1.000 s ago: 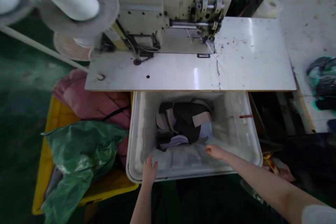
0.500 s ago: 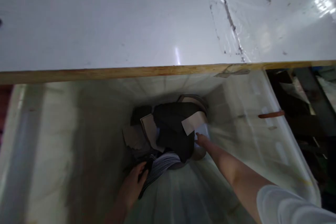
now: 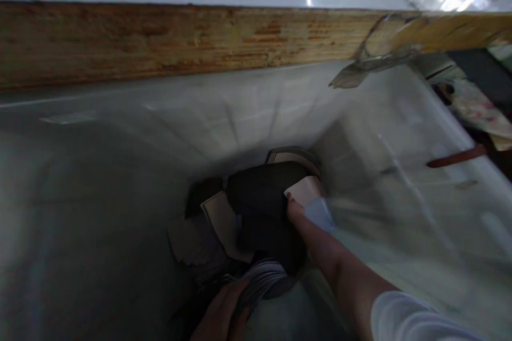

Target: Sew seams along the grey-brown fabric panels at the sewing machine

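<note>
Deep in a large pale bin, my right hand (image 3: 295, 209) is at the left corner of a beige flat piece (image 3: 306, 190), with its fingers closed on the edge. A light blue piece (image 3: 319, 214) lies just below it. My left hand (image 3: 224, 306) is wrapped round the near end of a stack of thin dark pieces with pale edges (image 3: 266, 275). Its fingertips are partly hidden. Between the hands lies a heap of dark pieces (image 3: 260, 192). Another beige piece (image 3: 222, 218) leans to its left, and a curved stack (image 3: 294, 155) sits behind.
The wooden edge (image 3: 192, 37) of a white tabletop crosses above the bin (image 3: 256, 104). Torn clear tape (image 3: 352, 74) hangs from that edge. A reddish-brown strip (image 3: 456, 157) is on the bin's right rim, with clutter beyond it.
My head view has moved lower and closer to the bin. My right hand has shifted from the light blue piece to the beige piece's corner. My left hand stays at the striped-looking stack.
</note>
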Action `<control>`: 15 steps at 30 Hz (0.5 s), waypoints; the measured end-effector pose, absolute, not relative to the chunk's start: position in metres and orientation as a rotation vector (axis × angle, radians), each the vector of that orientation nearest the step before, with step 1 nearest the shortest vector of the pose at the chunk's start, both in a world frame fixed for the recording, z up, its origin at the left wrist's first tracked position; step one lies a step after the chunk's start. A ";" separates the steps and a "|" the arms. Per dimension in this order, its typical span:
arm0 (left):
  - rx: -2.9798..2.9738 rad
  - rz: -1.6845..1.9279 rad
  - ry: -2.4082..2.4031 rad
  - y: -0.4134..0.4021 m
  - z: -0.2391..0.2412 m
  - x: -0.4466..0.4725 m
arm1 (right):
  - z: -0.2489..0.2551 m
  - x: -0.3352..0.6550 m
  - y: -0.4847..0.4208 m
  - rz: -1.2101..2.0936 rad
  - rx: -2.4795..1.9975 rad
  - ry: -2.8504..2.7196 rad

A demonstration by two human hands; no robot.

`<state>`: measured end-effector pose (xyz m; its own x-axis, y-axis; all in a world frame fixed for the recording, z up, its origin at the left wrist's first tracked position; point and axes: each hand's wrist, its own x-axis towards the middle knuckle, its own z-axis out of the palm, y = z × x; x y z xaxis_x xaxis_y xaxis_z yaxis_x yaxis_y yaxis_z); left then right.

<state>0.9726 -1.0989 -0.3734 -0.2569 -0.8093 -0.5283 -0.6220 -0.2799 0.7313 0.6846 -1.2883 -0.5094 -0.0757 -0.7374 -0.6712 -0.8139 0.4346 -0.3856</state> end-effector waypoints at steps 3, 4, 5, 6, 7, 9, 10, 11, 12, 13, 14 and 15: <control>1.637 -1.476 -1.891 -1.136 -0.374 0.944 | -0.461 0.657 -1.280 -0.014 -1.332 1.597; 1.582 -1.427 -1.925 -1.153 -0.371 0.936 | -0.444 0.647 -1.278 -0.035 -1.328 1.498; 1.534 -1.380 -1.941 -1.172 -0.369 0.929 | -0.426 0.637 -1.276 -0.046 -1.318 1.396; 1.492 -1.354 -1.933 -1.190 -0.368 0.923 | -0.410 0.626 -1.275 -0.048 -1.304 1.296; 1.453 -1.360 -1.909 -1.208 -0.367 0.918 | -0.396 0.615 -1.277 -0.048 -1.289 1.204; 1.375 -1.577 -1.810 -1.237 -0.372 0.911 | -0.376 0.592 -1.286 -0.074 -1.268 1.075; 1.319 -1.780 -1.725 -1.247 -0.378 0.907 | -0.371 0.583 -1.294 -0.100 -1.262 1.036; 1.252 -1.994 -1.630 -1.254 -0.385 0.903 | -0.370 0.574 -1.303 -0.132 -1.260 1.014; 1.184 -2.172 -1.519 -1.258 -0.394 0.898 | -0.372 0.568 -1.311 -0.163 -1.262 1.007; 1.123 -2.288 -1.406 -1.259 -0.403 0.893 | -0.377 0.565 -1.320 -0.188 -1.268 1.011; 1.080 -2.339 -1.308 -1.258 -0.413 0.887 | -0.385 0.564 -1.327 -0.201 -1.276 1.022; 1.058 -2.345 -1.228 -1.256 -0.423 0.882 | -0.395 0.565 -1.333 -0.198 -1.287 1.034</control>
<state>0.8822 -1.2555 -0.4234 -0.6882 -0.5490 -0.4744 -0.0773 -0.5946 0.8003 0.5652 -1.3328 -0.3945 0.5626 -0.6439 -0.5185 -0.4072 0.3300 -0.8516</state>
